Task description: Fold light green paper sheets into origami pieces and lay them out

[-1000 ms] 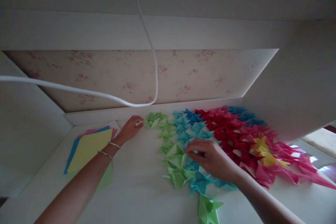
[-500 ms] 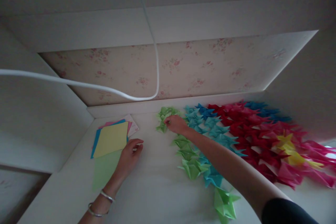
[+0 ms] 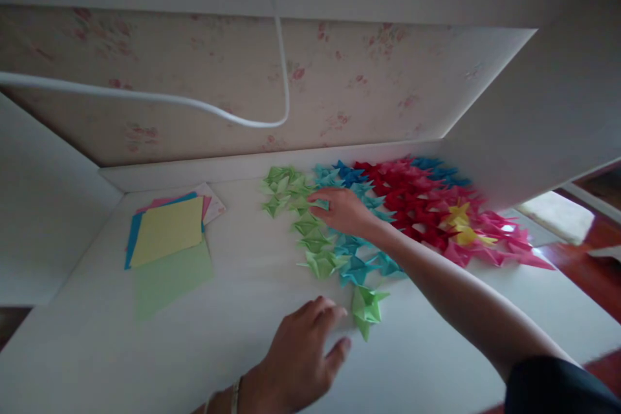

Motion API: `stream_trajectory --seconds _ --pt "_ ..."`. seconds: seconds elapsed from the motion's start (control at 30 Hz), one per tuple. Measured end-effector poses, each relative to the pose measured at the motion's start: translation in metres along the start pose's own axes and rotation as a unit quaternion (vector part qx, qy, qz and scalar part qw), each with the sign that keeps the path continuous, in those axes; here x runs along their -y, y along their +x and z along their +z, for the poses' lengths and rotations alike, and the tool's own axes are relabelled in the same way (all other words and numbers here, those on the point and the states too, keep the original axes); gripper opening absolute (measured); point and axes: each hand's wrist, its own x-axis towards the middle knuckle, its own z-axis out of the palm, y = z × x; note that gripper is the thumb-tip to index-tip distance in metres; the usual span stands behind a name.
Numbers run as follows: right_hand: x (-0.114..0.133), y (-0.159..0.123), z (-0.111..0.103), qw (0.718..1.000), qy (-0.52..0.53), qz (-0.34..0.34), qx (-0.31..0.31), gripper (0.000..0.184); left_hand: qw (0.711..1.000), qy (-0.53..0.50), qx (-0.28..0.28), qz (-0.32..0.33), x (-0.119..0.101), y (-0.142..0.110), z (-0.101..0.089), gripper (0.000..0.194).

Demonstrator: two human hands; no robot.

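My left hand (image 3: pixel 308 352), a bracelet at its wrist, is held low in front with thumb and fingers apart and nothing between them. Just beyond its fingertips a light green paper crane (image 3: pixel 367 310) lies apart from the rows. My right hand (image 3: pixel 347 210) reaches over the folded cranes, thumb and forefinger curved with a gap between them. Its fingertips are at a green crane (image 3: pixel 301 204) in the column of light green cranes (image 3: pixel 315 240); whether they touch it I cannot tell. Teal cranes (image 3: pixel 356 268) lie beside and partly beneath that hand.
Red and pink cranes (image 3: pixel 412 200) fill the right side, with yellow ones (image 3: pixel 463 226) among them and dark blue ones (image 3: pixel 439 169) behind. Square paper sheets (image 3: pixel 167 229) lie on the left of the white tabletop (image 3: pixel 242 330). A white cable (image 3: pixel 194 103) hangs in front of the floral wall.
My left hand has moved from beside the sheets toward the near green crane, its fingers spreading. My right hand went from my right side to the green column. The view has shifted too.
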Motion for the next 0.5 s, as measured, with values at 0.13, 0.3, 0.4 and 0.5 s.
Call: stream_trajectory --seconds 0.13,0.3,0.4,0.5 --pt "-0.008 -0.044 -0.016 0.998 0.045 0.035 -0.018 0.019 0.997 0.058 0.043 -0.008 -0.018 0.003 0.029 0.043" --pt "-0.015 -0.093 -0.019 0.991 0.117 0.065 -0.02 0.019 0.992 0.107 0.035 -0.061 -0.03 0.02 0.046 0.041" --pt "-0.019 -0.116 -0.014 0.983 0.159 0.082 -0.029 0.024 0.987 0.153 0.022 -0.044 -0.034 0.026 0.053 0.031" --pt "-0.022 -0.133 -0.005 0.95 0.264 0.159 -0.041 0.027 0.98 0.199 0.011 -0.01 -0.027 0.028 0.061 0.011"
